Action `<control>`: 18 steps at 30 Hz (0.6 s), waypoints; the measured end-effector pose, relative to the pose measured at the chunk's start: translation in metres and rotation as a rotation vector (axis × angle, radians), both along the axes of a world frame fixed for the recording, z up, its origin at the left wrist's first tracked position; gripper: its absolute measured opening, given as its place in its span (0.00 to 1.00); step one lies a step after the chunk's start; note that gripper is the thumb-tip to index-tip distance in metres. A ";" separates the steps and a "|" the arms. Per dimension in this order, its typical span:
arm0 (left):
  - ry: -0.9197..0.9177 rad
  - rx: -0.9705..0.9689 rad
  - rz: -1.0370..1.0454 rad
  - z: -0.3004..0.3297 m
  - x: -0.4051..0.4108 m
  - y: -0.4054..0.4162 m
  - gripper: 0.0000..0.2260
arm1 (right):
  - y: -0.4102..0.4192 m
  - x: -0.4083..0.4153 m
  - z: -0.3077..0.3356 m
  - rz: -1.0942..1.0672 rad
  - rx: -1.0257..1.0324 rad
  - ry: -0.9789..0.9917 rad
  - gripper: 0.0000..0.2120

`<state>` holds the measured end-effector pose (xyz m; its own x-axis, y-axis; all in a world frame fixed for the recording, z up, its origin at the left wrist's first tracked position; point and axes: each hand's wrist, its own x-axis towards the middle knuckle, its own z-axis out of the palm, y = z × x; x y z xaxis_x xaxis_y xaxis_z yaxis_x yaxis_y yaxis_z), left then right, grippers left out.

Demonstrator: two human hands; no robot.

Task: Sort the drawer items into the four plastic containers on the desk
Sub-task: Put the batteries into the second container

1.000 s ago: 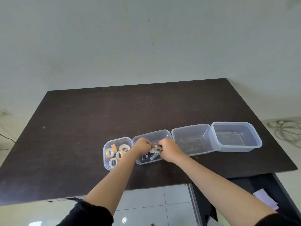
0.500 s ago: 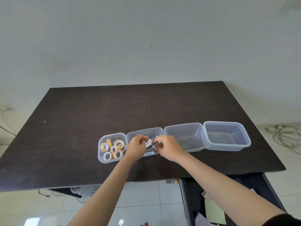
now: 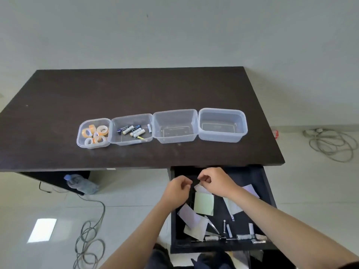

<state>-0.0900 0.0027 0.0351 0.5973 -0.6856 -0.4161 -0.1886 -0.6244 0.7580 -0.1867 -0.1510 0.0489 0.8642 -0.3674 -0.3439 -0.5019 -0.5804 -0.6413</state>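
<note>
Your left hand (image 3: 177, 188) and right hand (image 3: 216, 182) have left the battery container (image 3: 132, 130) and now hover loosely curled, empty, over the open drawer's (image 3: 260, 191) far edge. Batteries look done; paper slips (image 3: 204, 203) likely come next.

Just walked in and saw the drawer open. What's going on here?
A person is sorting drawer items into four containers on the desk. The tape rolls fill the first, batteries the second; the third and fourth look empty. Both hands, left and right, are over the open drawer, fingers curled above paper notes. Whether they hold anything is unclear. Small metal pieces lie at the drawer's near end.
</note>
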 end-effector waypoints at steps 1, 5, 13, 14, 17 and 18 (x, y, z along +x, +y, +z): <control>0.024 0.014 -0.010 -0.007 -0.018 -0.005 0.09 | -0.007 -0.020 -0.009 -0.014 -0.006 0.043 0.06; 0.090 0.111 -0.083 -0.035 -0.077 -0.018 0.09 | -0.027 -0.092 -0.042 -0.045 -0.004 0.217 0.07; 0.153 0.332 -0.289 -0.072 -0.129 -0.016 0.10 | -0.042 -0.167 -0.099 -0.060 -0.009 0.441 0.12; 0.144 0.365 -0.307 -0.078 -0.131 -0.016 0.10 | -0.043 -0.170 -0.104 -0.067 -0.020 0.448 0.12; 0.097 0.470 -0.335 -0.086 -0.136 -0.016 0.12 | -0.044 -0.175 -0.117 -0.080 -0.050 0.488 0.12; 0.076 0.481 -0.328 -0.088 -0.136 -0.017 0.12 | -0.045 -0.176 -0.120 -0.089 -0.051 0.495 0.13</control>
